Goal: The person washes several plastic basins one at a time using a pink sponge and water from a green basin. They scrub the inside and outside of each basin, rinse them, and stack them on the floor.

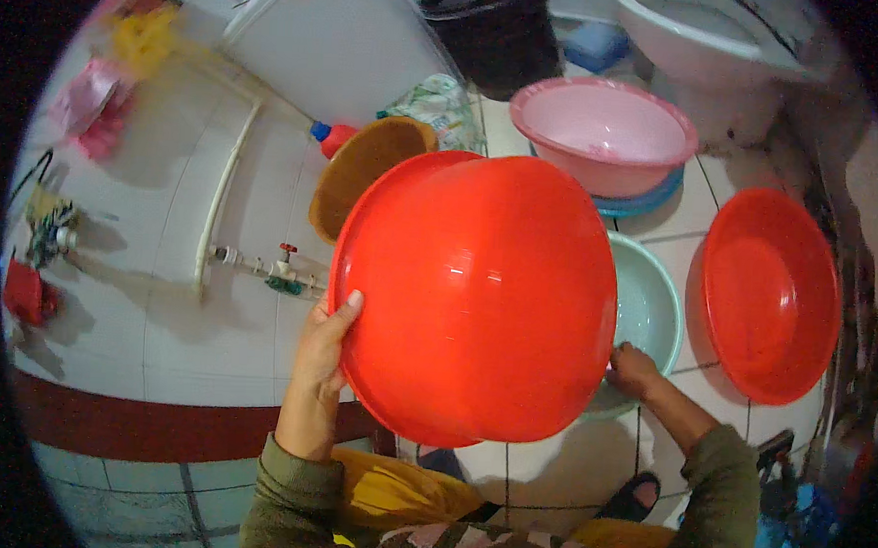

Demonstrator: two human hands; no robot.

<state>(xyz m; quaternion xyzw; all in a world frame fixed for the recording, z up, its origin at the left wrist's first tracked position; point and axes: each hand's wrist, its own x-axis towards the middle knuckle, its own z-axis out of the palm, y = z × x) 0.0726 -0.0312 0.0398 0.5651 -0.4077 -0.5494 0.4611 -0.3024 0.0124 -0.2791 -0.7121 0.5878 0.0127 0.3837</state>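
A large red plastic basin (475, 297) is tilted up before me, its smooth outer side and bottom showing. My left hand (323, 346) grips its rim at the left, thumb over the outside. At the basin's right edge is my right hand (632, 370), its fingers curled and partly hidden; I cannot tell whether it holds the basin or something small. Beneath that hand a pale green basin (651, 305) stands on the tiled floor, partly covered by the red one. Its inside looks shiny.
Another red basin (769, 296) lies to the right. Beyond are a pink basin (607, 134) on a blue one (644, 198), a brown basin (370, 168) against the wall, and a black bin (493, 38). A pipe valve (285, 267) sticks out at left. My sandalled foot (631, 499) is below.
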